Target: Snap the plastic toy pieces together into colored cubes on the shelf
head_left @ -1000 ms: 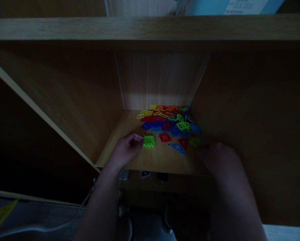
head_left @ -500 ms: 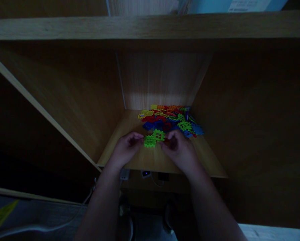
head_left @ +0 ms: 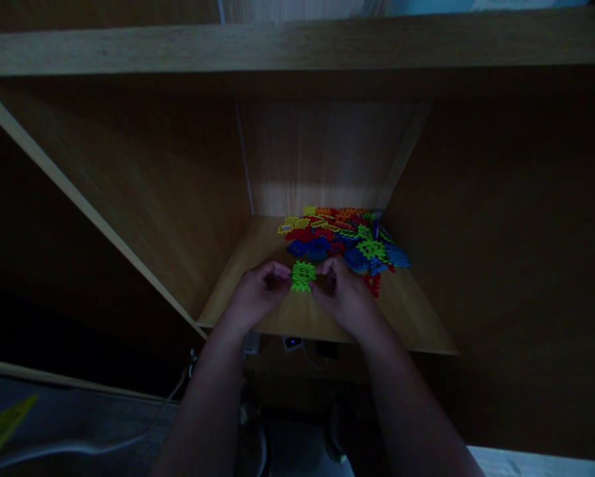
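1. I read the shelf as smooth, matt, grained wood.
2. On the shelf, the piled pieces look plastic to me.
3. At mid-shelf, the green pieces look plastic too.
4. Behind the shelf, I see a matt, wood-grained panel.

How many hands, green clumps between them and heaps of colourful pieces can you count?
Hands: 2 (left hand, right hand)
Green clump: 1
Colourful heap: 1
Total: 4. The pieces inside the clump and heap overlap too much to count.
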`<state>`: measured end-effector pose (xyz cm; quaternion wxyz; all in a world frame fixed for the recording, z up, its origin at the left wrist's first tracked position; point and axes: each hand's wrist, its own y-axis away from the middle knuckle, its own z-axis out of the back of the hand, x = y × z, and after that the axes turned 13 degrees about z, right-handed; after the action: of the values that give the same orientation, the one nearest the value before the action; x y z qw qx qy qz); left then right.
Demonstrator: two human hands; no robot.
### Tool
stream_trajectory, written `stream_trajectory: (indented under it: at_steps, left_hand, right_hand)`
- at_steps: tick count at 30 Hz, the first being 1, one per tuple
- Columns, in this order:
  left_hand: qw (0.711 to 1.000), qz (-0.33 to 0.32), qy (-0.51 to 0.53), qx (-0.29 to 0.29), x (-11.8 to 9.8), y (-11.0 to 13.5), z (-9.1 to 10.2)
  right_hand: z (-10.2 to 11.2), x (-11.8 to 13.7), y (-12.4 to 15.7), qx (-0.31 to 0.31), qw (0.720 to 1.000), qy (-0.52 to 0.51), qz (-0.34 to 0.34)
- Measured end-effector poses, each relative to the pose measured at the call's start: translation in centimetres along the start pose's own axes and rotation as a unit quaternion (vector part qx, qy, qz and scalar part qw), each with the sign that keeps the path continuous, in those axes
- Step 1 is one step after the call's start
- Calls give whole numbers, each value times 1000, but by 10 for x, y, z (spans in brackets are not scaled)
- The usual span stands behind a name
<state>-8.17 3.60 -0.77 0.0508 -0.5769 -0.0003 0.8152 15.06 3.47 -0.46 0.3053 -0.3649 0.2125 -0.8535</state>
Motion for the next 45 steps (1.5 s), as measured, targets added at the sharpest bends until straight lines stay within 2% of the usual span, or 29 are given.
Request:
stream_trajectory:
  at_steps: [24,35,41,45]
  left_hand:
    - [1000,-5,-5,6,-1,0,-2]
    - [1000,2,4,9,1,-1,1]
    - [998,-24,-57,-34,2,-2,2]
    - [995,-35,-88,-33,-2,0,-1]
  right_hand:
    - [-7,-3,1,9,1000,0,29]
    - [0,-4,6,21,1000,-9,3]
    - [-1,-8,9,44,998,-36,20]
    - [-5,-9,8,59,997,-38,15]
